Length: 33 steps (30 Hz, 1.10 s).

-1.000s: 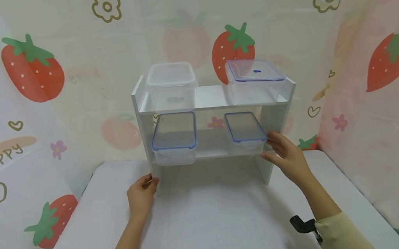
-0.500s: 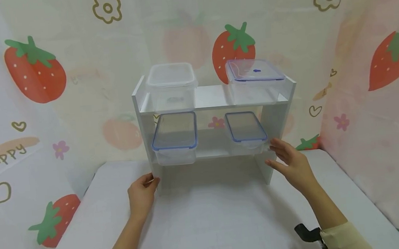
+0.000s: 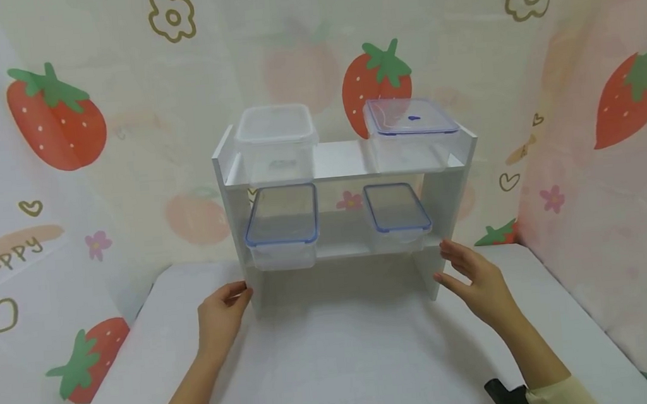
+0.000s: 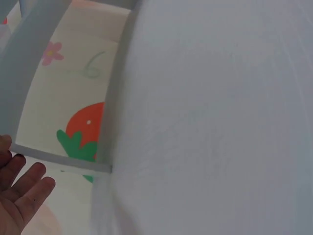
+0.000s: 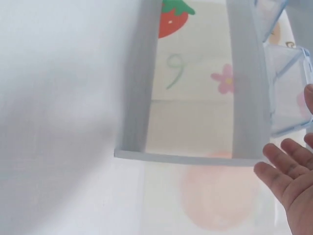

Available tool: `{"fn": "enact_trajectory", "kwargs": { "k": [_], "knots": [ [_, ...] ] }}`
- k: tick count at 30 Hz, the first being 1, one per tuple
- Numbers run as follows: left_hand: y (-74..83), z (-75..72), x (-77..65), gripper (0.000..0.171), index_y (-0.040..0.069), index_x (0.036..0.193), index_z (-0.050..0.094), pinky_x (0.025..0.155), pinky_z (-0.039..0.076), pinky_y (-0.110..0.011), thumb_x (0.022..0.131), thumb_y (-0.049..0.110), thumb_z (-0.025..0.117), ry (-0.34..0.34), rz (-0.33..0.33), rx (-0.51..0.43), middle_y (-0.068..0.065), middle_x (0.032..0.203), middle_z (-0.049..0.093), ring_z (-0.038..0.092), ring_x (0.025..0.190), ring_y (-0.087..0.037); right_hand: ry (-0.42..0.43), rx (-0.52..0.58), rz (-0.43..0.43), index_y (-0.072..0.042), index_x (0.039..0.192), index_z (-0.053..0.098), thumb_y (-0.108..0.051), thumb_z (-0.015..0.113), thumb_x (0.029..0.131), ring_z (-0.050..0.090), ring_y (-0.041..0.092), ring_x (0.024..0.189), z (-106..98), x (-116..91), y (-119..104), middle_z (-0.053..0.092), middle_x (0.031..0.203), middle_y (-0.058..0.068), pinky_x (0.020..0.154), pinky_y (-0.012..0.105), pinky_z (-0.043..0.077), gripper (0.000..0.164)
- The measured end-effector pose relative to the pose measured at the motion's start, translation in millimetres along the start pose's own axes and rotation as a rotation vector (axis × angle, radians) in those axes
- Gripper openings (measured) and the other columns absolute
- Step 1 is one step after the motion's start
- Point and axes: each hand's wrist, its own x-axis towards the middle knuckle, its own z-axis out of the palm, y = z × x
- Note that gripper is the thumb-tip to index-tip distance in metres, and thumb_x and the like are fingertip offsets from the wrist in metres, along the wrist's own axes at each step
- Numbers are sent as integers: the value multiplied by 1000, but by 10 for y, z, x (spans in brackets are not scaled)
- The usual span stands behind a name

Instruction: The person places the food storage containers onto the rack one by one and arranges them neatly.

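Note:
A white two-tier shelf (image 3: 343,160) stands on the table. My left hand (image 3: 218,316) is at the front edge of its left side panel, fingers fairly straight; in the left wrist view its fingertips (image 4: 33,174) lie right by the panel edge, and contact is hard to judge. Beside the right panel, my right hand (image 3: 481,289) holds nothing, with fingers and thumb spread apart. Closest to it is a small blue-rimmed food container (image 3: 398,210) on the lower tier. A larger blue-rimmed food container (image 3: 282,221) sits at the lower left.
On the upper tier are a white-lidded food container (image 3: 277,158) at left and a purple-rimmed one (image 3: 413,150) at right. The white table (image 3: 347,358) spreads in front. A strawberry-patterned backdrop (image 3: 124,65) hangs behind and along the sides.
My right hand has come away from the small lower container, moving down and to the right. My left hand has drawn slightly left from the panel. The containers have stayed in place.

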Motion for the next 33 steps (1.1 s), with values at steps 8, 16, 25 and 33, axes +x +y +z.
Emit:
{"fn": "enact_trajectory", "kwargs": {
  "k": [8,16,25,33],
  "knots": [
    [64,-274,-4,28,9,118,75,72,60,-23,100,29,70,-106,60,67,-9,112,77,74,100,-28,12,-101,-46,0,144,55,-14,81,90,63,32,123,-8,-105,98,64,139,17,100,4,42,61],
    [93,-567,11,29,9,119,75,87,61,-46,99,30,71,-168,85,187,-9,112,77,71,108,-31,13,-160,-25,-3,144,55,-19,79,92,63,35,123,-70,-165,147,63,140,15,99,0,38,60],
    [148,-876,43,34,9,120,74,89,60,-50,98,35,71,-215,146,292,-12,116,76,71,108,-35,-11,-262,13,-6,146,53,-28,78,93,61,34,126,-170,-228,187,63,140,14,105,42,51,62],
    [257,-1066,27,37,9,121,74,95,56,-57,98,37,70,-244,186,370,-16,120,74,67,114,-39,-18,-311,-5,-7,147,53,-29,77,94,58,37,128,-227,-280,232,62,140,16,101,59,45,63]
  ]
}}
